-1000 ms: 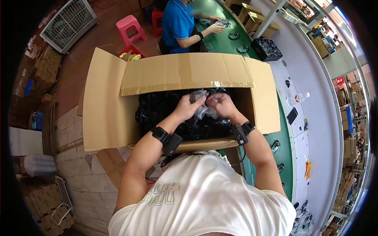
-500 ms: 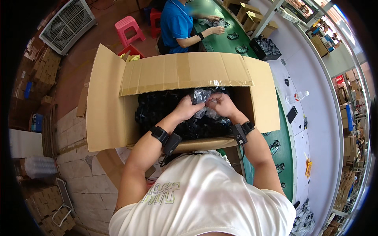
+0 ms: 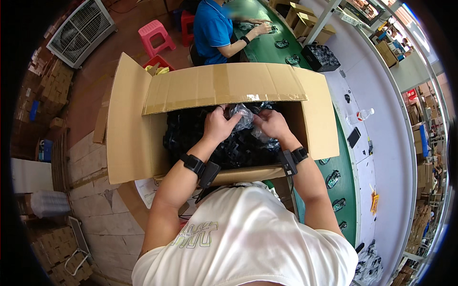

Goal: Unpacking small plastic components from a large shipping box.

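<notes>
A large open cardboard box (image 3: 129, 138) stands in front of me, full of black parts in a clear plastic liner. Both hands are inside it. My left hand (image 3: 218, 125) and my right hand (image 3: 271, 124) each pinch the crumpled clear plastic bag (image 3: 243, 116) between them, above the black parts (image 3: 191, 133). Each wrist wears a black band with a small device. The box's far flap (image 3: 224, 86) leans over the opening and hides the back of the contents.
A green conveyor belt (image 3: 346, 176) with small dark parts runs along my right. A person in a blue shirt (image 3: 214, 28) sits at it farther up. A pink stool (image 3: 155, 33) and a fan (image 3: 81, 31) stand at the back left. Stacked cartons line the left.
Both hands stay on the plastic bag inside the box; they have shifted only slightly, the fingers gathering the plastic closer together.
</notes>
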The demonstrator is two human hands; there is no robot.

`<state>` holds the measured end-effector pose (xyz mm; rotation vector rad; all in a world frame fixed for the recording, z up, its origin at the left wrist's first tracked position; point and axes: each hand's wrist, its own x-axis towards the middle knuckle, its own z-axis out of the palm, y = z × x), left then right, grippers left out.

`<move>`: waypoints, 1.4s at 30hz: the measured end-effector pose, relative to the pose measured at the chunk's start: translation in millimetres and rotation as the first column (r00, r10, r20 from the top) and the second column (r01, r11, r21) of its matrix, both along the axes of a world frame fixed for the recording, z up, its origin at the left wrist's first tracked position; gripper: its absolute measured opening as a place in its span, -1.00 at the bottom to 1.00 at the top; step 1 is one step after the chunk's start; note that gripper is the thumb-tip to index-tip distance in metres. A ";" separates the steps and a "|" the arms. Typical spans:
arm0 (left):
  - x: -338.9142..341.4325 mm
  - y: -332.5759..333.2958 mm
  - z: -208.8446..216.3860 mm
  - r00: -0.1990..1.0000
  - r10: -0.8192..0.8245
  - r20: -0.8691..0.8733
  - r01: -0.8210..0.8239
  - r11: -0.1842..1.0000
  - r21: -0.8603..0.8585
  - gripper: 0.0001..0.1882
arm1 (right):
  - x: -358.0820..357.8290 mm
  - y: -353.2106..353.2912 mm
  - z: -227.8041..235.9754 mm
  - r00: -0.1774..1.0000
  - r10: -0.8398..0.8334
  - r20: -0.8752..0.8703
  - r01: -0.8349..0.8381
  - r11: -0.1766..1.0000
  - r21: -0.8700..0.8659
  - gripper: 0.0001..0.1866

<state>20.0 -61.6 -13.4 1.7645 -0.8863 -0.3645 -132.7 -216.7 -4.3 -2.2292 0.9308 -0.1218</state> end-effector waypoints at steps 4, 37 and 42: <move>-0.3 7.6 5.0 0.961 -0.160 0.225 0.090 0.952 0.294 -0.34 | -1.3 1.1 15.4 0.998 -0.050 0.043 0.049 0.999 0.020 -0.47; 0.5 10.2 2.4 0.953 -0.237 0.189 0.207 0.964 0.168 -0.77 | -15.8 -0.8 4.8 0.890 0.176 0.421 0.022 0.906 -0.423 -0.90; -6.6 7.3 17.0 0.897 0.050 0.440 0.037 0.982 -0.186 -0.82 | -12.7 3.9 18.9 0.801 0.294 0.521 0.037 0.845 -0.534 -0.89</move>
